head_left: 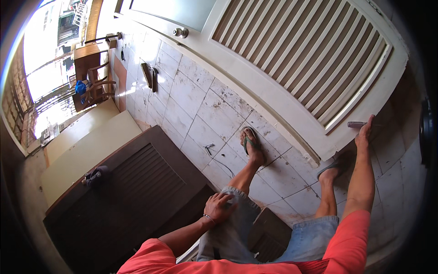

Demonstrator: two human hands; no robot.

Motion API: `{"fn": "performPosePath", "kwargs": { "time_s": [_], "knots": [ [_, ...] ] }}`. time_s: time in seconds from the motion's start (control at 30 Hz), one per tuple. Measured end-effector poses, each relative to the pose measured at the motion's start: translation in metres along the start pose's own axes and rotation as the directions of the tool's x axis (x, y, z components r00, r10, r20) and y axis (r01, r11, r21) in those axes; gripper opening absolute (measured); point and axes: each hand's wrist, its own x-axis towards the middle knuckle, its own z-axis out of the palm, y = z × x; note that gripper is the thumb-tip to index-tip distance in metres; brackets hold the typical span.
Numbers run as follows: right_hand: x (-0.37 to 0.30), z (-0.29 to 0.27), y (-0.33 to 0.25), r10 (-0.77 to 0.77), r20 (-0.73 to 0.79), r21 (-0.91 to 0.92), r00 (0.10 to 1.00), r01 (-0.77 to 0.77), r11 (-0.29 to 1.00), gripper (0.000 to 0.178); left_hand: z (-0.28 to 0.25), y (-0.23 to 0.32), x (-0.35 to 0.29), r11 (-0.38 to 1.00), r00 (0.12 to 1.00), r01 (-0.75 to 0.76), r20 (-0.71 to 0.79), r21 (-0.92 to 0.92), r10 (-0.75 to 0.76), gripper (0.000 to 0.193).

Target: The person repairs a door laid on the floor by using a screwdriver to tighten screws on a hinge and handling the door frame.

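Note:
My right hand (363, 134) is at the near lower corner of a white louvered door (287, 100). It holds a screwdriver (356, 124), whose purplish handle sticks out to the left of the fingers. A thin shaft shows faintly on the other side. How the fingers close round it is partly hidden. My left hand (220, 208) lies on my left knee, over the denim shorts (230, 228), its fingers spread a little and nothing held in them.
A dark brown louvered door (132, 182) leans at left with a dark cloth-like item (96, 176) on its edge. Tools (149, 77) lie on the dirty tiled floor (200, 123), with a small metal piece (209, 148) nearer. Wooden chairs (98, 86) stand far left. The white door carries a round knob (180, 32).

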Motion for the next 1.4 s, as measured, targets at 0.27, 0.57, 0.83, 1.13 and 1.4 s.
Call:
{"fn": "performPosePath", "kwargs": {
  "time_s": [0.27,0.57,0.83,1.13,1.4],
  "knots": [
    [-0.002,0.002,0.023,-0.008,-0.24,-0.126,0.971,-0.023,0.992,0.091,-0.004,-0.038,0.0,0.999,1.0,-0.017,-0.017,-0.036,0.016,0.039],
    [-0.065,-0.005,0.079,0.027,-0.202,-0.131,0.979,-0.055,0.99,0.083,-0.008,-0.055,-0.005,0.989,0.993,-0.037,-0.116,-0.143,0.02,0.037],
    [-0.1,-0.022,0.067,0.128,-0.106,0.078,0.986,-0.12,0.99,0.082,-0.024,-0.033,-0.007,0.989,0.999,0.014,-0.047,-0.146,-0.021,0.037],
    [-0.101,-0.081,0.243,0.383,-0.173,0.221,0.907,-0.343,0.913,0.081,-0.031,-0.009,0.009,0.996,0.998,0.05,0.048,-0.069,-0.046,0.04],
    [-0.152,-0.055,0.212,0.556,-0.159,0.211,0.816,-0.522,0.827,0.075,-0.037,0.028,0.016,0.999,0.997,0.039,0.063,-0.017,-0.038,0.04]
  ]
}}
